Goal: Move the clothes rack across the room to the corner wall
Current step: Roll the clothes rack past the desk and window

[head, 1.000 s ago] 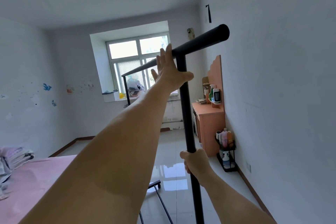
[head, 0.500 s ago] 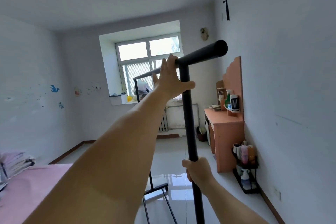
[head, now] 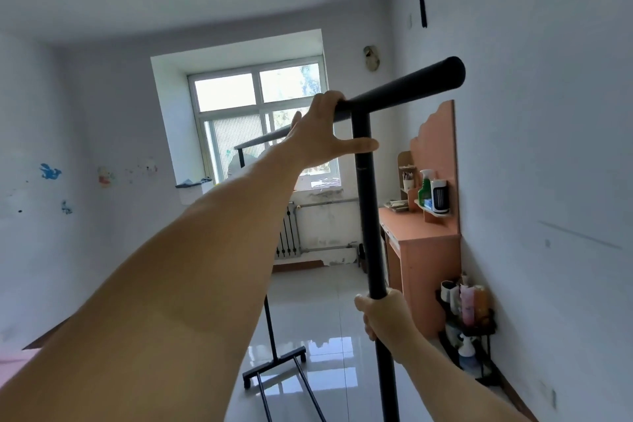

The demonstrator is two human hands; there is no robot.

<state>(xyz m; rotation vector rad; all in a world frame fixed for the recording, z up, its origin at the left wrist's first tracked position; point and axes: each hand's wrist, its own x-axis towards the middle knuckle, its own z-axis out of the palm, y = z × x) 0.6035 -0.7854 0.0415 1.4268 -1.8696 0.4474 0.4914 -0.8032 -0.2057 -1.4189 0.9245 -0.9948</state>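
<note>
The black metal clothes rack (head: 368, 216) stands right in front of me, empty of clothes, its top bar running away toward the window. My left hand (head: 322, 134) curls over the top bar beside the near upright, thumb stretched across the post. My right hand (head: 383, 313) is wrapped around the near upright at mid height. The rack's far wheeled foot (head: 274, 365) rests on the glossy tiled floor. The near foot is hidden below the frame.
An orange desk (head: 424, 250) with bottles stands against the right wall, and a low black shelf of bottles (head: 469, 329) sits in front of it. A radiator (head: 287, 236) is under the window. A pink bed corner (head: 13, 360) shows at lower left.
The rack and I have moved farther into the room toward the window wall; the desk and radiator look nearer. My left hand went from resting flat against the bar to curling over it.
</note>
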